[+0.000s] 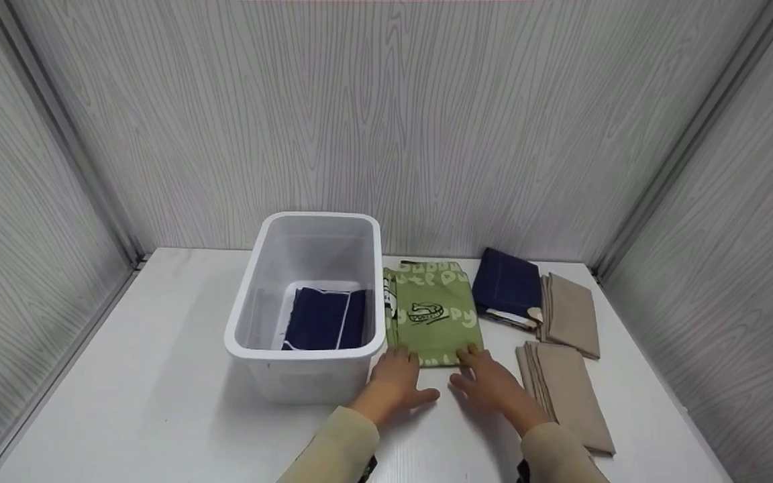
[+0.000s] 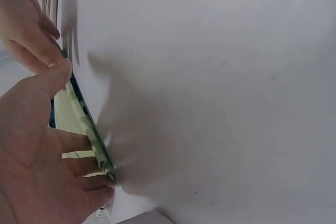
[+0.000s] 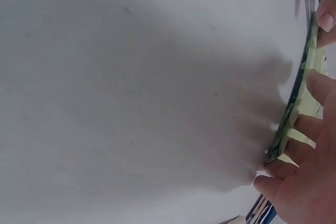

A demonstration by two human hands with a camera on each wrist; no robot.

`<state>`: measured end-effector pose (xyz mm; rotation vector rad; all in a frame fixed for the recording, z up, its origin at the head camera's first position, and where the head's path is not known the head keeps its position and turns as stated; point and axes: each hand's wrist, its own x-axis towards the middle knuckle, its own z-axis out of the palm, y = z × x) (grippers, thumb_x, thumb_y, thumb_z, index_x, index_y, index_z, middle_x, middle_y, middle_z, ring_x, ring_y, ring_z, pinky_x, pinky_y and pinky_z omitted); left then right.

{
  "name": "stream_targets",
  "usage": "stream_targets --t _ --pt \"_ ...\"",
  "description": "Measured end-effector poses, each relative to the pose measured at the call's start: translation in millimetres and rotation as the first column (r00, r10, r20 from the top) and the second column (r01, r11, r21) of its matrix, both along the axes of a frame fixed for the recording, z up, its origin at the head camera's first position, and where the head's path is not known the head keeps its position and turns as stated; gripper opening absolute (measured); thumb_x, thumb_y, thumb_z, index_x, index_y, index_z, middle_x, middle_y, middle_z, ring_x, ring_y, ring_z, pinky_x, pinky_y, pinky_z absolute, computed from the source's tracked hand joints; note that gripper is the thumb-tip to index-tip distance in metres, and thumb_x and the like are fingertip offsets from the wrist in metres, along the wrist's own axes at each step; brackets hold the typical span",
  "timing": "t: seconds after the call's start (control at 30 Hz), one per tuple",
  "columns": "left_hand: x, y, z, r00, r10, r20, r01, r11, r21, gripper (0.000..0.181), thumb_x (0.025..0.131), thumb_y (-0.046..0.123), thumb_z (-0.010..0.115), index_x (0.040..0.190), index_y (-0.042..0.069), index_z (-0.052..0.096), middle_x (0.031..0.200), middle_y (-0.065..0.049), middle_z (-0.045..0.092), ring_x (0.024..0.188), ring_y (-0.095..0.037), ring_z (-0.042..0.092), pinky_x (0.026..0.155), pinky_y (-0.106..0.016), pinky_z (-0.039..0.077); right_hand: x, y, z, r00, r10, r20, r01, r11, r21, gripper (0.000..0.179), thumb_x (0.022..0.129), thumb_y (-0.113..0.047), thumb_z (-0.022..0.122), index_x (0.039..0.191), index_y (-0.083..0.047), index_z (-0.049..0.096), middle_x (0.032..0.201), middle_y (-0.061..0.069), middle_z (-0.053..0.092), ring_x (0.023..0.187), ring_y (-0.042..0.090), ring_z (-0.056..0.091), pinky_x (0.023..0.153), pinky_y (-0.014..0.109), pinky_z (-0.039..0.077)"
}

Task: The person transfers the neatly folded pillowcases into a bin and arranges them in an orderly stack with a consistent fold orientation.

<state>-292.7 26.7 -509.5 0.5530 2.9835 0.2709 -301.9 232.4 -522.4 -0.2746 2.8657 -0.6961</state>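
A folded green cloth (image 1: 437, 295) with pale lettering and a dark line drawing lies flat on the white table, close against the right side of a white plastic bin (image 1: 306, 367). My left hand (image 1: 394, 381) touches the cloth's near left corner, fingers extended and thumb spread to the right. At the near right corner, the fingertips of my right hand (image 1: 490, 384) rest on the cloth, thumb toward the left. In the left wrist view the cloth's near edge (image 2: 86, 114) runs along under the fingers. Inside the bin lies a folded navy cloth (image 1: 318, 318) with white lines.
To the right are another folded navy item (image 1: 507, 285) and two folded beige cloths, one farther back (image 1: 573, 315) and one nearer (image 1: 564, 389), beside my right forearm. Grey wood-grain panels (image 1: 386, 134) enclose the table at the back and both sides.
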Motion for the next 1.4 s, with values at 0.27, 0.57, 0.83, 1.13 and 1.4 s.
stream_targets --t 0.27,0.57,0.83,1.13,1.4 --pt "5.1 -5.7 -2.1 0.999 -0.052 -0.004 0.052 0.998 0.021 0.087 0.085 0.061 0.065 0.14 -0.005 0.05 0.144 -0.024 0.046 0.135 -0.039 0.043 0.112 -0.045 0.038 6.6 0 -0.4 1.0 -0.003 0.004 0.003 1.0 0.018 0.067 0.097 -0.04 0.062 0.152 -0.008 0.041 0.161 0.02 0.027 0.146 0.049 0.02 0.116 0.061 0.024" --pt "15.1 -5.8 2.6 0.999 -0.048 0.005 0.048 0.998 0.028 0.088 0.084 0.059 0.068 0.141 -0.006 0.049 0.143 -0.025 0.046 0.136 -0.039 0.042 0.114 -0.047 0.036 10.1 0 1.5 1.0 0.011 -0.01 -0.01 0.999 0.05 0.067 0.094 -0.038 0.066 0.149 -0.005 0.045 0.158 0.022 0.033 0.143 0.05 0.027 0.115 0.06 0.027" --pt "19.9 -6.7 0.5 0.997 -0.073 -0.028 0.073 0.997 -0.015 0.086 0.084 0.058 0.069 0.137 -0.006 0.052 0.136 -0.023 0.051 0.13 -0.037 0.046 0.111 -0.046 0.039 12.5 0 0.1 1.0 0.013 -0.01 -0.012 0.995 0.098 0.067 0.093 -0.04 0.067 0.148 -0.006 0.048 0.155 0.022 0.038 0.141 0.048 0.034 0.113 0.06 0.031" --pt "21.4 -8.1 -4.6 0.996 -0.082 -0.037 0.082 0.997 0.003 0.085 0.084 0.057 0.069 0.136 -0.008 0.053 0.135 -0.023 0.051 0.13 -0.038 0.046 0.111 -0.047 0.038 18.9 1 1.4 0.999 0.026 -0.021 -0.023 0.993 0.114 0.067 0.092 -0.04 0.069 0.147 -0.007 0.049 0.154 0.022 0.039 0.139 0.049 0.036 0.112 0.061 0.031" --pt "25.7 -10.1 -3.3 0.994 -0.086 -0.074 0.086 0.996 -0.003 0.081 0.083 0.056 0.07 0.133 -0.006 0.056 0.133 -0.021 0.052 0.128 -0.037 0.047 0.109 -0.044 0.041 21.0 0 -1.1 0.999 0.017 -0.028 -0.013 0.992 0.129 0.069 0.091 -0.041 0.07 0.148 -0.008 0.048 0.154 0.021 0.04 0.14 0.048 0.035 0.113 0.06 0.032"
